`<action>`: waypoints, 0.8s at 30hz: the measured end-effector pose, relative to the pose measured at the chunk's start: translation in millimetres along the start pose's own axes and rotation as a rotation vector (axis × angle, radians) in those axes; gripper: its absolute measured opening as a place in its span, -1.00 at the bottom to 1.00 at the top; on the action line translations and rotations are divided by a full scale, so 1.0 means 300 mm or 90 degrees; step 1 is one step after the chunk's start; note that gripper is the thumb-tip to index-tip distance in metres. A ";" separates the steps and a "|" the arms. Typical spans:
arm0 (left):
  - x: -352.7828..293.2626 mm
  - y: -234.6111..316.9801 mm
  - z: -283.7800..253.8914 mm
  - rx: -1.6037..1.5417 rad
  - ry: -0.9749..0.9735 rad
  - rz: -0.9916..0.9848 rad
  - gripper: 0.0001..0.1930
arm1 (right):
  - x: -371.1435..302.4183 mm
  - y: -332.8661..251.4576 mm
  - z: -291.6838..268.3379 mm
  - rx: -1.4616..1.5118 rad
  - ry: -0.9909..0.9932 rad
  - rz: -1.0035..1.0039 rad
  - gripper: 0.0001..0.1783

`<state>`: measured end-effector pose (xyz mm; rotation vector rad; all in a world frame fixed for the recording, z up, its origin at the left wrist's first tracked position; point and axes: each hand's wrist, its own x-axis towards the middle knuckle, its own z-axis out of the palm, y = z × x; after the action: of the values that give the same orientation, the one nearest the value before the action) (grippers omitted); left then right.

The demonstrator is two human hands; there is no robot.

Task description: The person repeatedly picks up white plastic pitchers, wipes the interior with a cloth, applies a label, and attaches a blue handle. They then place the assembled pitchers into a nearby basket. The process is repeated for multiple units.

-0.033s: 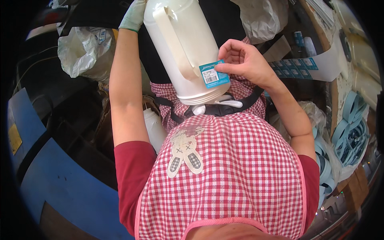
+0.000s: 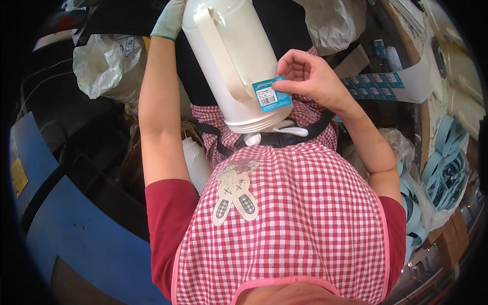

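Note:
A white plastic jug (image 2: 241, 53) with a long side handle lies across my lap, its ringed end toward me. At its far end, my left hand (image 2: 170, 21) in a pale green glove holds its side; the fingertips run behind the jug and out of view. My bare right hand (image 2: 307, 81) pinches the upper right corner of a teal and white label (image 2: 269, 95) between thumb and forefinger. This label lies against the jug's wall beside the lower end of the handle; how much of it sticks cannot be seen.
A strip of matching labels (image 2: 373, 87) hangs at the right. Beyond it is a bag of curled blue strips (image 2: 445, 168). Plastic bags stand at the left (image 2: 109, 66) and far right (image 2: 333, 25). Another white container (image 2: 195, 162) sits by my left forearm, near blue panels (image 2: 91, 244).

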<state>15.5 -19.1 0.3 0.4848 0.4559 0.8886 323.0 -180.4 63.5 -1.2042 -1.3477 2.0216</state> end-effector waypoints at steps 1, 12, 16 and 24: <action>0.001 -0.001 0.000 0.003 -0.001 0.004 -0.72 | 0.005 -0.001 0.001 -0.007 -0.005 -0.002 -0.65; -0.011 -0.009 0.040 -0.002 -0.054 0.007 -0.73 | -0.022 0.018 -0.011 -0.156 0.061 -0.066 -0.75; -0.007 -0.016 -0.002 -0.046 -0.014 -0.039 -0.63 | -0.026 0.047 0.073 0.164 -0.217 0.010 -0.71; -0.046 0.032 -0.225 0.240 0.137 0.190 -0.50 | 0.056 0.009 -0.121 0.022 0.051 -0.152 -0.64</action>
<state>-35.9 -11.1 -46.0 0.8218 0.7682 1.1537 344.8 -150.5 48.4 -1.0431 -1.3428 1.8032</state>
